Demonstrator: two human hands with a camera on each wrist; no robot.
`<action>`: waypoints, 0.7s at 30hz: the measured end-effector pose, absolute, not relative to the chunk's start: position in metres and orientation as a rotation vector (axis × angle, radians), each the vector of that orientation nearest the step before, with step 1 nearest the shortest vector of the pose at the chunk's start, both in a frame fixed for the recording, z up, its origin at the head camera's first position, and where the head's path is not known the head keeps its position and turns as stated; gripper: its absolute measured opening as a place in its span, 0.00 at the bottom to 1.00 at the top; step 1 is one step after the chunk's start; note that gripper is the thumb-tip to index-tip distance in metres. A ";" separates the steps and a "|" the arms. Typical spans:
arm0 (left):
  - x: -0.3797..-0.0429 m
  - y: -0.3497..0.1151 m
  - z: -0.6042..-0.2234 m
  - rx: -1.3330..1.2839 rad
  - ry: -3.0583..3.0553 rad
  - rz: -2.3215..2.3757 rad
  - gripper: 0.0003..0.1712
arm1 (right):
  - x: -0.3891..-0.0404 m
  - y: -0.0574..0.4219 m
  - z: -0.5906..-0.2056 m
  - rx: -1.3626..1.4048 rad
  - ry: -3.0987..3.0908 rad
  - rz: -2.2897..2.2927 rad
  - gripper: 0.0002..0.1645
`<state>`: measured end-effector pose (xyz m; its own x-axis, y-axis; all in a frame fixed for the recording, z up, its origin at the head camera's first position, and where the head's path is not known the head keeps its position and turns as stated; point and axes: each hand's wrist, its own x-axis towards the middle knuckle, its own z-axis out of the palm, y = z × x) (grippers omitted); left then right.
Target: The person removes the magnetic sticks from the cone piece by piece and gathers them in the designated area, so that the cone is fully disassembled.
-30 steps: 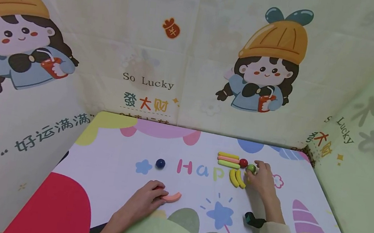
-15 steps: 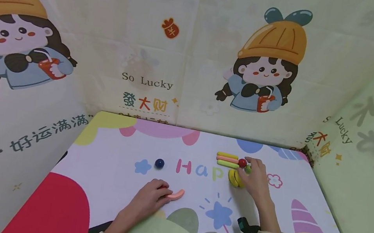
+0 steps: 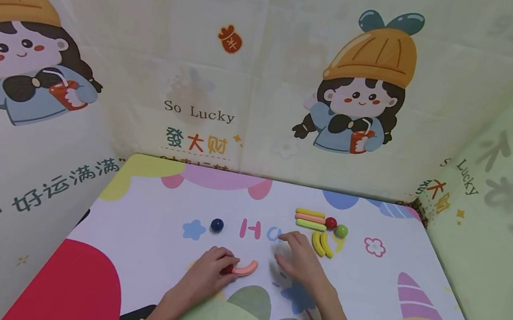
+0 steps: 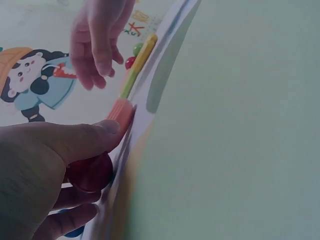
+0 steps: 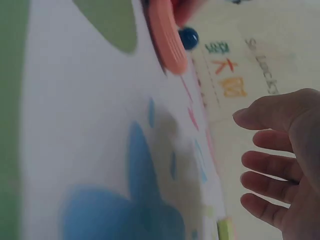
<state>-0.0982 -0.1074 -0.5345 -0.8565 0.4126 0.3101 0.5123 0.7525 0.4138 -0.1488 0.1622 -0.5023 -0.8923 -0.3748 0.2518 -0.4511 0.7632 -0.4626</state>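
My left hand (image 3: 209, 271) holds a pink curved stick (image 3: 246, 269) and a dark red ball (image 4: 91, 172) close together at the table's near middle. In the left wrist view the thumb lies on the stick, and the ball sits below it by the fingers. How the far fingers grip is hidden. My right hand (image 3: 302, 262) hovers over the table with fingers spread and nothing in them, to the right of the stick. A green ball (image 3: 341, 231) lies at the back right, touching or nearly touching a red ball (image 3: 331, 223).
Left of that red ball, yellow (image 3: 310, 212), pink (image 3: 310, 218) and light green (image 3: 310, 225) straight sticks lie side by side. Two yellow curved sticks (image 3: 321, 245) are just in front. A dark blue ball (image 3: 216, 225) stands at left. Printed cloth walls (image 3: 256, 89) enclose the table.
My right hand has let go of the green ball beside the red one and come back leftward, nearer me. The left hand has shifted slightly right with the pink curved stick.
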 end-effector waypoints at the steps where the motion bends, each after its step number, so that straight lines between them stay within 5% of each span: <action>1: -0.098 -0.108 -0.534 -0.721 -2.768 -0.746 0.21 | -0.147 0.158 -0.504 0.723 -2.805 0.788 0.26; 21: -0.090 -0.108 -0.533 -0.752 -2.681 -0.886 0.20 | -0.121 0.106 -0.516 1.220 -2.841 0.634 0.11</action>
